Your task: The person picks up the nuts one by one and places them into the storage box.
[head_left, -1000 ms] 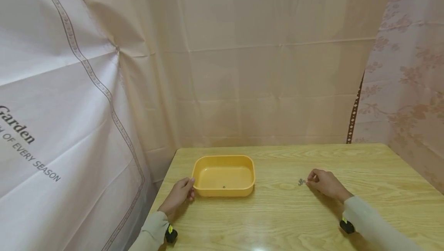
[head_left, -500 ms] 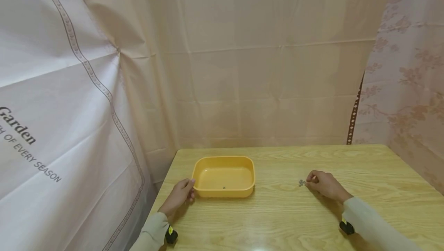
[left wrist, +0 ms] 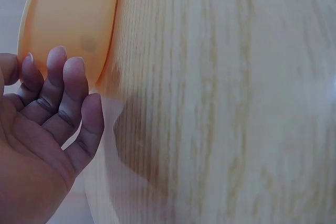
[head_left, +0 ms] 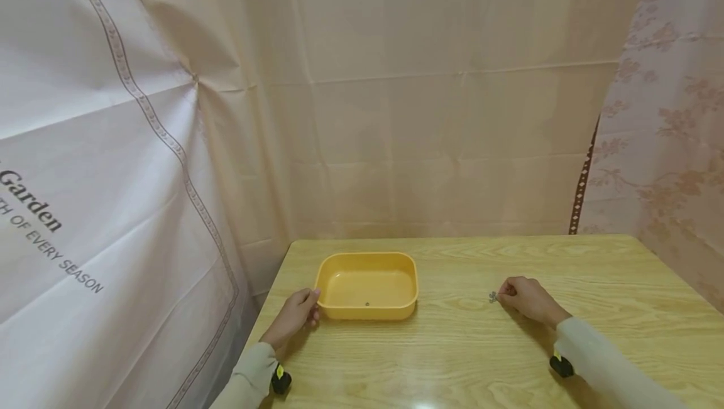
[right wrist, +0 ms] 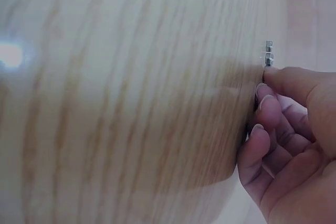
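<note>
On the left of the table stands a yellow plastic basin (head_left: 366, 312), with one small dark nut (head_left: 367, 304) on its floor near the front wall. My left hand (head_left: 294, 318) holds the basin's left end, thumb at the rim and fingers against the outer wall (left wrist: 79, 19). To the right, my right hand (head_left: 532, 301) reaches down to a little cluster of small metal nuts (head_left: 493, 296). Its thumb and index finger pinch at the cluster's near edge. From the right wrist, the thumb tip meets the lowest shiny nut (right wrist: 269, 60), and the other fingers curl beneath.
The wood-grain table (head_left: 452, 359) has its far edge against a beige curtain (head_left: 424, 145). A white printed curtain (head_left: 113, 208) hangs along the left side, a floral one (head_left: 673, 145) on the right. Both wrists wear small black cameras.
The right fingertips have shifted slightly at the nuts, and fewer nuts show beside them now. The left hand and the basin stay in place; the head view drifts a little.
</note>
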The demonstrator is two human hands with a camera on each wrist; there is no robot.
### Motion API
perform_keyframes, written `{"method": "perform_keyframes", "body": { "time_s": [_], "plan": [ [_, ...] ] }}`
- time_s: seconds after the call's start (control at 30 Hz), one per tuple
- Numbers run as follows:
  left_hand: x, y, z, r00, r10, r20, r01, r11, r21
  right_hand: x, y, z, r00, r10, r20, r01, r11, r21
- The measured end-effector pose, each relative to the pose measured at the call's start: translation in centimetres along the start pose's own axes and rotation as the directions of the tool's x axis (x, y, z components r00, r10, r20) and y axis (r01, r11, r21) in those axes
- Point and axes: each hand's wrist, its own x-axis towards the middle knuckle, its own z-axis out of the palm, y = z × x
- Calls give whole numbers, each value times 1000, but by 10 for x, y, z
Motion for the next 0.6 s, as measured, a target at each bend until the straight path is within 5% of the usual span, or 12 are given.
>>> {"method": "perform_keyframes", "body": {
  "time_s": [0.23, 0.6],
  "plan": [
    [2, 1, 0, 1000, -9, -6, 9, 1000, -2, 0, -3, -4, 999, 34, 30, -34, 999, 14],
    [1, 0, 1, 1000, -7, -7, 7, 1000, 2, -3, 0, -2, 999, -21, 45, 21, 1000, 18]
  ]
}}
